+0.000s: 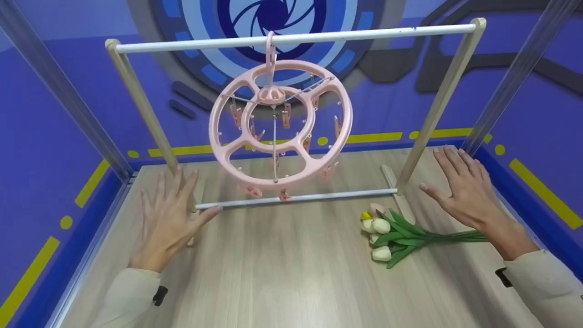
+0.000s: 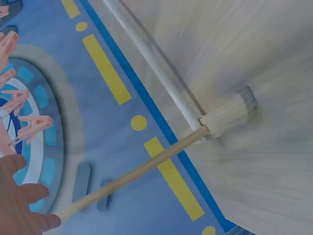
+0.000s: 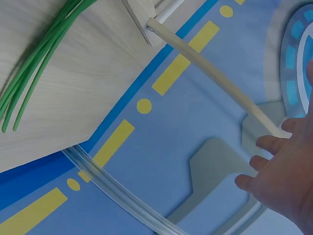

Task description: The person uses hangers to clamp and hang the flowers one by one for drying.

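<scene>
My left hand (image 1: pixel 168 216), fingers spread and holding nothing, is near the left foot of a wood-and-white-bar rack (image 1: pixel 296 198). On the other side my right hand (image 1: pixel 469 193) is likewise spread and bare, beyond the rack's right post (image 1: pixel 439 109). From the rack's top bar (image 1: pixel 364 35) hangs a round pink clip hanger (image 1: pixel 218 152) by its hook, with several small pink clothespins (image 1: pixel 286 116) dangling below. A bunch of artificial tulips (image 1: pixel 381 226) lies on the table, its white heads toward the middle and its green stems (image 3: pixel 39 58) running under my right wrist in the head view.
The wood-grain table (image 1: pixel 291 282) is bounded by blue printed panels (image 1: pixel 524 114) at the back and sides. Clear upright corner strips (image 1: pixel 68 86) stand at the back left and back right. The rack's left post (image 2: pixel 137 170) leans up from its wooden foot (image 2: pixel 227 115).
</scene>
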The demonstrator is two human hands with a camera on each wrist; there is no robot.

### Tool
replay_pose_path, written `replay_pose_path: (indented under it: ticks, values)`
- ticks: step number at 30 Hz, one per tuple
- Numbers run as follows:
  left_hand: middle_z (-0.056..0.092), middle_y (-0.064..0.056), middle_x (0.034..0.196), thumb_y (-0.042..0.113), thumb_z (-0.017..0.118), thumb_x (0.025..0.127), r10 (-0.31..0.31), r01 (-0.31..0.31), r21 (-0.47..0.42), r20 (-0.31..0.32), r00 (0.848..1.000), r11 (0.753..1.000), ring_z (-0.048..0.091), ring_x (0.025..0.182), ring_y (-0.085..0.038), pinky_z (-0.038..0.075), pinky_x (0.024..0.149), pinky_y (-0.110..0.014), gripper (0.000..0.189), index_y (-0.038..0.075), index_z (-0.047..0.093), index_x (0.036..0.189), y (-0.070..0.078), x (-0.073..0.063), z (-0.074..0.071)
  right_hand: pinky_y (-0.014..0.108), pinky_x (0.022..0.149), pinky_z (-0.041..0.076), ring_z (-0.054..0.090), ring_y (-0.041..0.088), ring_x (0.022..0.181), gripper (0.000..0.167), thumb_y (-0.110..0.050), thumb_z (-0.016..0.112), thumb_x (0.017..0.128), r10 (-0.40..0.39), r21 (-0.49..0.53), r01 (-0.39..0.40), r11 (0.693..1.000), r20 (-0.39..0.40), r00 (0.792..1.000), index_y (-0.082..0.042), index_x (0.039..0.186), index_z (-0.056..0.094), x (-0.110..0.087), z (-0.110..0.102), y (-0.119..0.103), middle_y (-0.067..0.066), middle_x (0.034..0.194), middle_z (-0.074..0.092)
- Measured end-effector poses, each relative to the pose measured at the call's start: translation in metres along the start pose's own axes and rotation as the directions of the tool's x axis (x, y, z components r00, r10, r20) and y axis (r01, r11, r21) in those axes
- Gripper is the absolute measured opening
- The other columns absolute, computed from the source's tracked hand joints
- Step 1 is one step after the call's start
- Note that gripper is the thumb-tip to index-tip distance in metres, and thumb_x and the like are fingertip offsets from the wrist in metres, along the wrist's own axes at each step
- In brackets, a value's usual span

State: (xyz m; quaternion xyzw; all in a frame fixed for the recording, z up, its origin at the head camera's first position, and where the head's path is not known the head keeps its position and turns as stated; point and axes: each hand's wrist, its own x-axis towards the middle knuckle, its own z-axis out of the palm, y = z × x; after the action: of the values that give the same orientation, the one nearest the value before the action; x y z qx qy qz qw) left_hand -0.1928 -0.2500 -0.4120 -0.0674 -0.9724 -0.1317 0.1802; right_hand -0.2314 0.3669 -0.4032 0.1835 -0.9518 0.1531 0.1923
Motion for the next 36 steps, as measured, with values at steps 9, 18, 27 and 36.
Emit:
replay_pose_path:
  ticks: [9,18,27,36]
  values:
    - [0.021,-0.021,0.173,0.072,0.063,0.094,0.005,-0.005,-0.084,0.008,1.0,0.996,0.018,0.157,-0.05,0.002,0.119,-0.081,0.098,0.011,0.035,0.166,0.011,-0.001,-0.004,0.073,0.12,0.023,0.033,0.055,0.147,0.08,-0.04,0.072,0.1,-0.022,0.039,0.025,0.999,-0.072,0.997,-0.007,0.164,0.038,-0.005,-0.004,0.002,0.027,0.164,0.038]
    - [0.036,-0.021,0.168,0.063,0.067,0.096,-0.002,0.004,-0.187,0.007,1.0,0.982,0.031,0.153,-0.047,0.019,0.118,-0.08,0.09,0.007,0.043,0.162,0.021,-0.002,-0.005,0.078,0.113,0.029,0.039,0.058,0.141,0.072,-0.033,0.074,0.101,0.032,0.116,-0.023,0.993,-0.078,0.996,-0.007,0.161,0.044,-0.015,-0.008,0.008,0.028,0.16,0.043]
    - [0.046,-0.019,0.162,0.049,0.078,0.095,-0.026,0.015,-0.349,-0.029,0.999,0.937,0.04,0.149,-0.045,0.032,0.12,-0.068,0.081,0.004,0.051,0.156,0.031,0.0,0.001,0.082,0.111,0.025,0.036,0.06,0.14,0.068,-0.024,0.075,0.1,0.074,0.202,-0.063,0.977,-0.046,0.996,-0.005,0.159,0.045,-0.024,-0.004,0.018,0.032,0.157,0.044]
    - [0.06,-0.017,0.149,0.032,0.085,0.093,0.008,-0.07,-0.447,-0.14,0.99,0.892,0.053,0.14,-0.041,0.04,0.117,-0.061,0.064,0.003,0.062,0.146,0.036,0.003,0.01,0.083,0.109,0.027,0.037,0.061,0.139,0.066,-0.014,0.077,0.099,0.052,0.244,-0.038,0.969,-0.054,0.997,0.0,0.156,0.047,-0.027,0.0,0.022,0.035,0.153,0.046]
